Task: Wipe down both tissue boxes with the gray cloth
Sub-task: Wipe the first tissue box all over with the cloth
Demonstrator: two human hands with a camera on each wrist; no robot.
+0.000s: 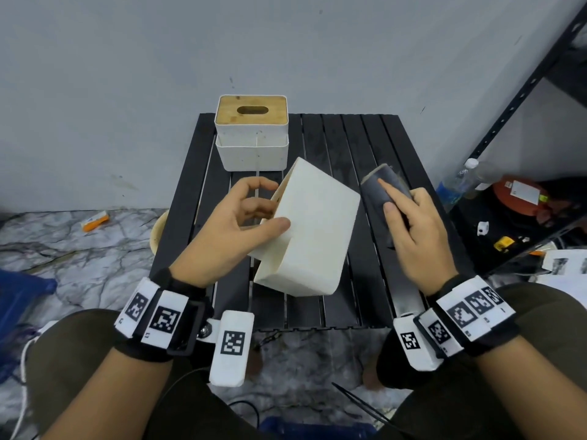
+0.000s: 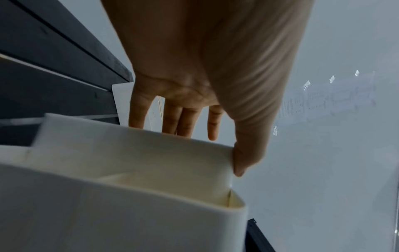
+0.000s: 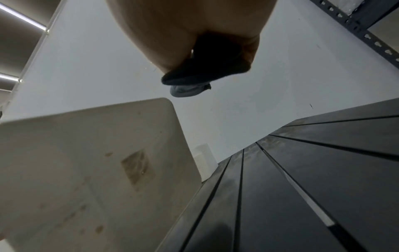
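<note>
**Box tipped up, cloth beside it**

The left hand [image 1: 235,223] holds the white tissue box [image 1: 313,230] tilted above the black slatted table [image 1: 374,147], thumb on its upper face, fingers curled at the far side. The right hand [image 1: 416,236] has its grip pinched around the folded gray cloth [image 1: 379,188], just right of the box. The second tissue box [image 1: 252,131], bamboo-lidded, stands at the table's far edge.

table [image 1: 374,147]: black, slatted, set against a grey wall. on it, at the far left edge: white tissue box with wooden slotted lid [image 1: 251,131], upright. floor [image 1: 79,246]: marbled; small orange-and-white item [image 1: 95,221] lying left of table.
</note>
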